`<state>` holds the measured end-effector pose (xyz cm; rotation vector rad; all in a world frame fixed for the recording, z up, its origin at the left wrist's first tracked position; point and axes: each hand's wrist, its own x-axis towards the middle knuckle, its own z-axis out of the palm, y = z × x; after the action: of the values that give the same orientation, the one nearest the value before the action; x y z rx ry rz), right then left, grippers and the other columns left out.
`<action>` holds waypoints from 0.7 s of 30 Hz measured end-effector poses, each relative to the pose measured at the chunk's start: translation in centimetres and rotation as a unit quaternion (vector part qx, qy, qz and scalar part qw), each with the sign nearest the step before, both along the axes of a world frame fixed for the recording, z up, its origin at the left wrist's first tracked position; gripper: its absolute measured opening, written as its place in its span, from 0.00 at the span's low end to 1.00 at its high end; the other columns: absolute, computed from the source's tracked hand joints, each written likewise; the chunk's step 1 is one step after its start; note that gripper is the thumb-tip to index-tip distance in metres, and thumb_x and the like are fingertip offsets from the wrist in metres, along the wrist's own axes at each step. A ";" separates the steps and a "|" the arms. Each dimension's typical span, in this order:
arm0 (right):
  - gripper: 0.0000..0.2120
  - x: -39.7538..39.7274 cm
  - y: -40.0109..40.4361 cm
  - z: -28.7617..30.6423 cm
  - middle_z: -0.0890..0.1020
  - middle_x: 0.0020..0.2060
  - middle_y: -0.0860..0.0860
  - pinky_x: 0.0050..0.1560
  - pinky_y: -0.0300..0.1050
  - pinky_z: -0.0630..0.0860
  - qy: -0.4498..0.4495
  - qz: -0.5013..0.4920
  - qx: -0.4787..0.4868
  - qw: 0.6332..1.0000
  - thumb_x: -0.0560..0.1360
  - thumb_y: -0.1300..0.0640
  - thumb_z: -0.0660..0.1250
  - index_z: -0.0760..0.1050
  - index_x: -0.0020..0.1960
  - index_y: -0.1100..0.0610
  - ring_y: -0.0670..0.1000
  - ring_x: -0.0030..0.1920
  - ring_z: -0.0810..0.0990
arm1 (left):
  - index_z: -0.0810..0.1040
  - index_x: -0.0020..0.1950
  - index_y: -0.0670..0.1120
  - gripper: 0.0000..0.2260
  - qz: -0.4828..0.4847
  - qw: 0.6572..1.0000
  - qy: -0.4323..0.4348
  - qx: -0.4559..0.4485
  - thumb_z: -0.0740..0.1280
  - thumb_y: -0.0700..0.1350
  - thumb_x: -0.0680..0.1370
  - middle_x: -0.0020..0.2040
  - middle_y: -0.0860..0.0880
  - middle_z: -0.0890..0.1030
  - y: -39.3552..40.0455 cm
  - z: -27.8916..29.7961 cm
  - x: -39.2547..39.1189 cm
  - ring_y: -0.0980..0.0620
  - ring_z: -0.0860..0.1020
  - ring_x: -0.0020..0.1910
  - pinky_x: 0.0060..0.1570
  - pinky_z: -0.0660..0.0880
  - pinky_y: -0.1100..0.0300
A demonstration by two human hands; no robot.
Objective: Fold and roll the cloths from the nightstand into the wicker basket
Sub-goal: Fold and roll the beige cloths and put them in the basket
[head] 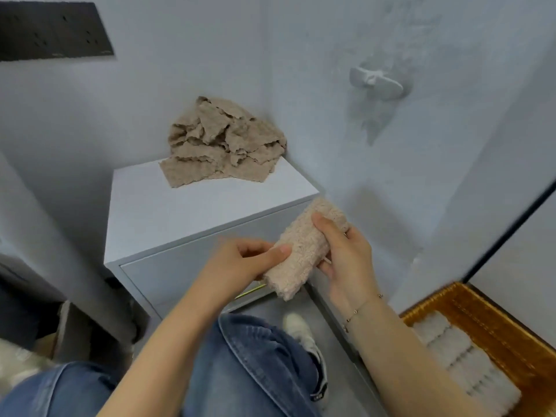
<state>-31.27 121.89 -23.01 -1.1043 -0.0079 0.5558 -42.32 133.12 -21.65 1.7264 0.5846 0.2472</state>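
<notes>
You are gripping a rolled cloth (304,251) of nubby, fleecy beige fabric, soft and matt, its pile standing in small tufts. The heap of cloths (222,142) on the nightstand (168,212) is showing the same rough, waffled weave with wavy edges. The nightstand is looking like smooth painted board, pale and matt. The wicker basket (487,317) is gleaming a glossy amber, its woven strands ribbed. The rolls (463,365) lying in it are looking fluffy and whitish. You are wearing blue denim jeans (255,365), coarse and faded, and a thin metal bracelet (358,311) is glinting on your wrist.
</notes>
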 end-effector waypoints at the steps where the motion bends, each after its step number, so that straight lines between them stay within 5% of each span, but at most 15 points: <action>1: 0.15 -0.2 -1.2 -0.4 0.84 0.50 0.56 0.43 0.47 0.83 0.008 -0.017 -0.003 1.000 0.72 0.59 0.73 0.77 0.57 0.61 0.53 0.49 0.84 | 0.87 0.45 0.50 0.09 -0.013 1.000 0.007 0.013 0.72 0.53 0.72 0.39 0.50 0.86 -0.9 -0.2 0.1 0.58 0.79 0.37 0.42 0.77 0.61; 6: 0.13 -0.4 -7.9 -2.6 0.85 0.49 0.53 0.38 0.43 0.82 0.032 -0.092 -0.026 0.995 0.72 0.59 0.73 0.78 0.56 0.58 0.49 0.46 0.85 | 0.86 0.47 0.51 0.09 -0.080 0.994 0.046 0.061 0.71 0.54 0.73 0.28 0.59 0.79 -6.2 -2.1 1.8 0.64 0.73 0.27 0.33 0.68 0.72; 10: 0.14 1.1 -13.3 -4.9 0.85 0.50 0.54 0.47 0.49 0.82 0.046 -0.155 -0.042 0.986 0.72 0.58 0.74 0.79 0.56 0.57 0.51 0.48 0.84 | 0.79 0.61 0.54 0.16 -0.133 0.985 0.059 0.092 0.71 0.54 0.75 0.36 0.54 0.83 -10.3 -4.2 4.8 0.64 0.79 0.36 0.41 0.72 0.68; 14: 0.12 3.8 -17.8 -7.7 0.83 0.49 0.50 0.41 0.43 0.81 0.068 -0.205 -0.068 0.974 0.73 0.56 0.73 0.78 0.56 0.53 0.47 0.46 0.83 | 0.78 0.60 0.52 0.13 -0.191 0.966 0.092 0.145 0.70 0.51 0.76 0.43 0.55 0.83 -13.7 -6.5 9.1 0.60 0.80 0.41 0.44 0.76 0.66; 17: 0.16 6.6 -21.1 -10.7 0.82 0.53 0.50 0.50 0.48 0.79 0.096 -0.228 -0.091 0.965 0.72 0.54 0.73 0.76 0.59 0.52 0.49 0.52 0.81 | 0.78 0.61 0.50 0.13 -0.241 0.942 0.131 0.191 0.68 0.48 0.77 0.48 0.54 0.81 -16.1 -8.7 12.6 0.56 0.79 0.46 0.48 0.75 0.63; 21: 0.22 10.3 -25.2 -15.8 0.80 0.56 0.52 0.50 0.48 0.79 0.150 -0.246 -0.120 0.950 0.73 0.56 0.72 0.72 0.65 0.55 0.51 0.54 0.79 | 0.79 0.60 0.48 0.12 -0.292 0.911 0.172 0.235 0.66 0.48 0.78 0.54 0.51 0.80 -18.0 -12.7 16.5 0.52 0.78 0.53 0.54 0.74 0.60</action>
<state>-20.93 96.68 -38.77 -1.1933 0.6006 0.2709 -25.85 115.14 -34.36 2.3523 0.2343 -0.3827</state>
